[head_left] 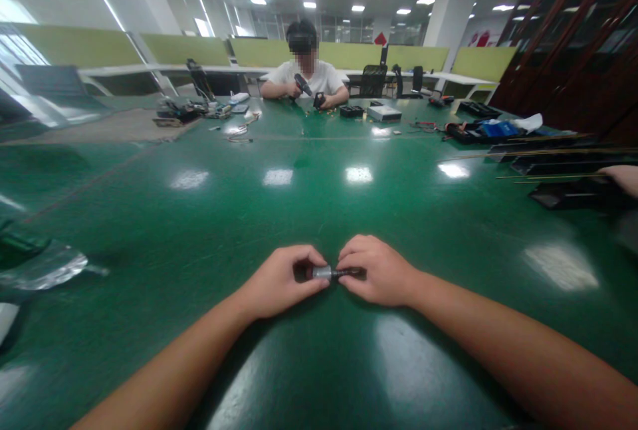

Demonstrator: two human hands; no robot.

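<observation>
At the green table, our left hand pinches a silver cylinder. Our right hand grasps the dark rod beside it.

The glossy green table supports a white box, a black block and, at left, apparently clear plastic.

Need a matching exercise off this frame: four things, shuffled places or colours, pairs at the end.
Things
1. Silver cylinder
2. Table
3. Drill
4. Cabinet

Places or colours
A. In the co-worker's hand
B. Brown, at the picture's right edge
C. Between the left hand's thumb and fingers
D. Glossy green

Pairs: 1-C, 2-D, 3-A, 4-B
</observation>
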